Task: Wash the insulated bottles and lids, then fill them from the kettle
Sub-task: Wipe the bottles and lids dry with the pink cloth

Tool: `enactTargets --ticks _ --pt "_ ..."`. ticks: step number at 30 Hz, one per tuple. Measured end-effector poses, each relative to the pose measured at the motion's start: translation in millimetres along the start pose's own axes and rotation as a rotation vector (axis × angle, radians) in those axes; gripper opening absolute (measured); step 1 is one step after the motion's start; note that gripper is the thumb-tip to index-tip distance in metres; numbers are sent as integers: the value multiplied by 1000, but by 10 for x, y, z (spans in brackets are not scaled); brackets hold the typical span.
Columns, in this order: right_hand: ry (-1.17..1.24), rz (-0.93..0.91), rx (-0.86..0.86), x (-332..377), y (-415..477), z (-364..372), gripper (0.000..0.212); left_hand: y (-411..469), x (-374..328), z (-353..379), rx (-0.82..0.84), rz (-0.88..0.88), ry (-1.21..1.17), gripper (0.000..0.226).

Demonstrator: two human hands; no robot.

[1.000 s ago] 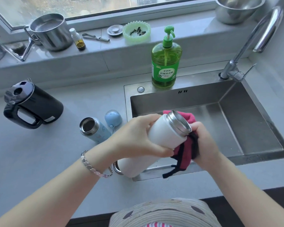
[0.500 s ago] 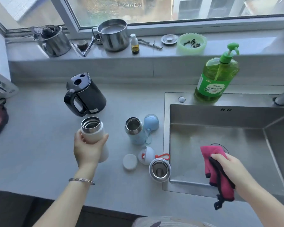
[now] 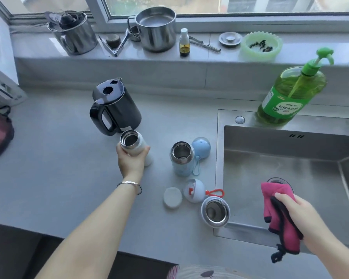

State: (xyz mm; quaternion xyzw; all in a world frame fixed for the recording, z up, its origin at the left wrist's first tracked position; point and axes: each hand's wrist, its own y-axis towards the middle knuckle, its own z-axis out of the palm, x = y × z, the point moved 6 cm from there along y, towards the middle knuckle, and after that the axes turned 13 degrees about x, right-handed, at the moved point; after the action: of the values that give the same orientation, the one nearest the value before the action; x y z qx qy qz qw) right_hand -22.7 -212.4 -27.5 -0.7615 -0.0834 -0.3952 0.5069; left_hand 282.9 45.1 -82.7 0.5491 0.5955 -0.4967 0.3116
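The grey counter [image 3: 48, 158] runs from the left edge to a steel sink [image 3: 290, 150] set into its right part. A black kettle [image 3: 117, 106] stands toward the back, lid shut, handle facing front left. Just in front of it is an open white bottle [image 3: 141, 142], upright; whether its base rests on the counter cannot be told. To the right stands an open pale blue bottle [image 3: 182, 162], with a blue lid [image 3: 201, 147] just beside it at the back. Nearer the front lie a white disc [image 3: 172, 197] and, just beside it, a round white lid [image 3: 193, 191] with a red loop. A third open bottle [image 3: 215, 211] stands at the sink's edge. A green soap bottle [image 3: 286, 97] stands on the sink's back rim.
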Motion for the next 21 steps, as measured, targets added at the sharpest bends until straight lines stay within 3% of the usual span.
enactTargets --ticks 4,7,9,11,12,15,18,21 --pt "20 -9 -10 -59 21 17 22 -60 108 -74 13 -101 48 102" --pt "49 -17 -1 -130 30 5 23 -540 215 20 17 -137 152 95" --pt "94 -26 40 -180 9 11 18 -1011 203 357 368 25 259 90" --pt "60 -39 84 -233 0 -2 10 -1488 219 739 768 205 469 105" --pt "10 -39 92 -271 -4 -20 19 -1654 215 879 851 321 611 106" --pt "-76 -52 54 -363 -22 -87 35 -1822 91 1118 706 641 843 93" --pt "-50 -98 -5 -404 -50 -194 25 -1929 18 1238 542 846 861 83" --pt "22 -110 -20 -485 -42 -313 16 -1964 38 1179 394 932 859 53"
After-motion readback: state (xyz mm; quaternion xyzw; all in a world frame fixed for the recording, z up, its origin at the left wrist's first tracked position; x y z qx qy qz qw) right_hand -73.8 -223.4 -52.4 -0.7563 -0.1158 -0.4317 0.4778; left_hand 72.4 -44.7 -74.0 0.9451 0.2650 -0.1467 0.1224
